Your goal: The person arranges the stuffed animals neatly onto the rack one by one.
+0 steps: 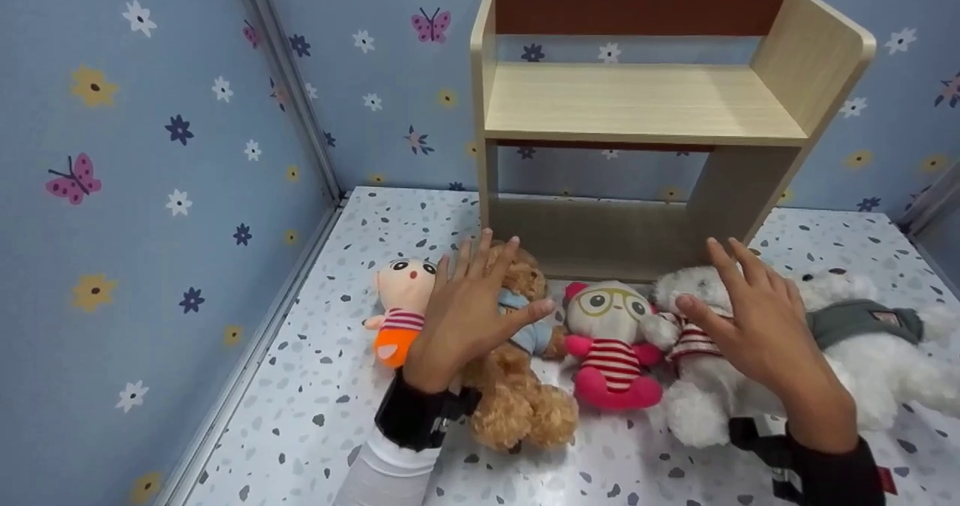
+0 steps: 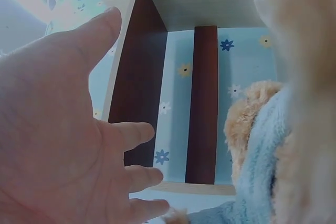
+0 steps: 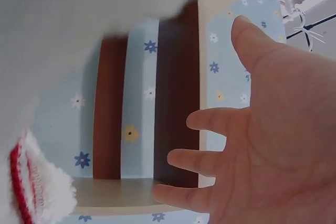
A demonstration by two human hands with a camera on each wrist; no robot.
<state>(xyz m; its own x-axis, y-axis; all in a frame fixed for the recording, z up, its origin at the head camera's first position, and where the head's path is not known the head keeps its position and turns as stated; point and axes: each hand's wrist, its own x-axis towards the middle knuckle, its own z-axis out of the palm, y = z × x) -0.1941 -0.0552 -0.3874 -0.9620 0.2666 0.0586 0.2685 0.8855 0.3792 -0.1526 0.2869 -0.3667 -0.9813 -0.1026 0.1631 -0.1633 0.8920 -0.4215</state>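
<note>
"How are your grips?"
"Both released, fingers spread: your left grip (image 1: 472, 307) over the brown bear (image 1: 517, 408), your right grip (image 1: 765, 330) over the striped white bear (image 1: 696, 408)."
"Room?"
"Pink doll (image 1: 613, 363) between them; shelf edge (image 1: 592, 276) just beyond; tabletop (image 1: 300, 393) stretching left of your left grip."

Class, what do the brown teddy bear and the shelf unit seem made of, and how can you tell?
Brown teddy bear: probably synthetic plush, matt; its fur looks curly and tufted. Shelf unit: likely laminated board, smooth; faint streaky grain shows on flat pale panels, but solid wood is possible.
</note>
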